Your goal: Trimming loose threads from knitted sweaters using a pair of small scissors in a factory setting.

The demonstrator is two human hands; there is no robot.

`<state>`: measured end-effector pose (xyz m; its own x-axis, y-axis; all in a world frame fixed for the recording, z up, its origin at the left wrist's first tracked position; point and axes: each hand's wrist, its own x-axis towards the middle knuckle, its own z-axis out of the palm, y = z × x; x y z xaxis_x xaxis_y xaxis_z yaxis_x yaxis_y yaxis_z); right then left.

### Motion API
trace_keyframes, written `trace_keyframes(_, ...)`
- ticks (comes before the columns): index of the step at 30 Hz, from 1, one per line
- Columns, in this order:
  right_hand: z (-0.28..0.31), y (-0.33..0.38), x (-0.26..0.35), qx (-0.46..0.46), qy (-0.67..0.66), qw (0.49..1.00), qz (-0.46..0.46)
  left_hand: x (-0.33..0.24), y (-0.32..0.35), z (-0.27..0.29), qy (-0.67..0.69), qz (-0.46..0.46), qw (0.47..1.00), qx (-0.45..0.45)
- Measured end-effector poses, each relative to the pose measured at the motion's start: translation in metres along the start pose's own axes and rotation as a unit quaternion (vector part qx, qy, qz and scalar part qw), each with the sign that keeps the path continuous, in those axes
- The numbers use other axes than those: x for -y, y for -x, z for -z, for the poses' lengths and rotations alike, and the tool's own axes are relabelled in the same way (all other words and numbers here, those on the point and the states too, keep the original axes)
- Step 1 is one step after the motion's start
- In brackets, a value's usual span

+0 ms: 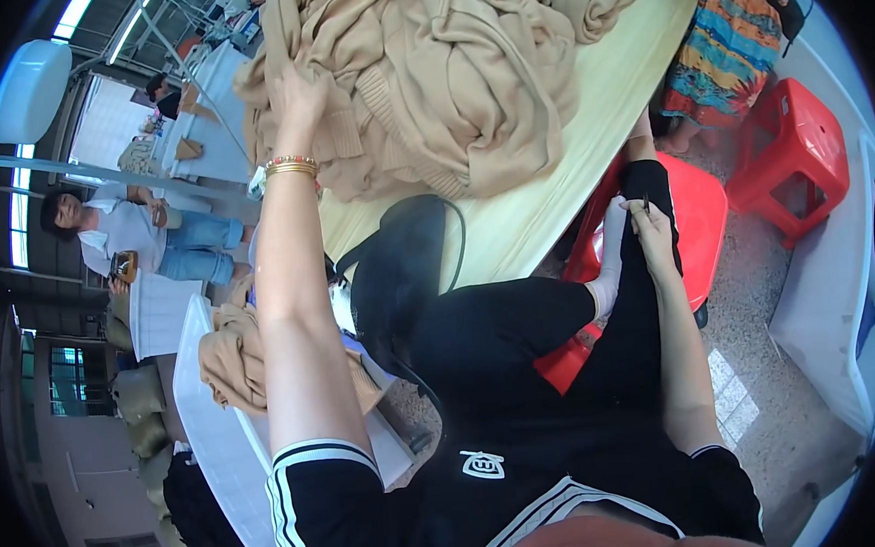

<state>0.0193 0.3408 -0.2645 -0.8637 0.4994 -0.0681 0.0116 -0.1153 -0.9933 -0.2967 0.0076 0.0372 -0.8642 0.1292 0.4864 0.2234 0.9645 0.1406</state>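
Left hand (298,93) reaches up onto pale wood counter (561,156), fingers grabbing edge of big tan knit pile (435,73) (heaped there, easy to reach). Right hand (652,232) low by lap, fingers pinching small dark tool (645,203), kept ready beside red stool (700,222).

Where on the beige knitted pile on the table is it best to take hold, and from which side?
Probably the ribbed edge hanging on the near side of the beige knitted pile, beside the left hand. Come from the table's near edge: there the fabric folds loosely and offers a free hem.
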Motion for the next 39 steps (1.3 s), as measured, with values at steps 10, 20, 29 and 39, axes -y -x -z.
trace_keyframes(10,0.002,0.004,0.003,0.020,-0.027,0.999,-0.004,-0.047,0.048,0.047,0.277,-0.227,0.934,0.019)
trace_keyframes(20,0.006,0.004,0.006,-0.018,-0.058,0.997,-0.045,-0.153,0.200,0.091,0.500,-0.403,0.737,0.210)
trace_keyframes(29,0.022,-0.003,0.027,-0.029,-0.269,0.961,-0.050,-0.155,0.257,0.097,0.512,-0.459,0.570,0.450)
trace_keyframes(39,-0.041,-0.032,0.155,0.080,-0.297,0.951,0.042,-0.171,0.323,0.107,0.565,-0.411,0.289,0.654)
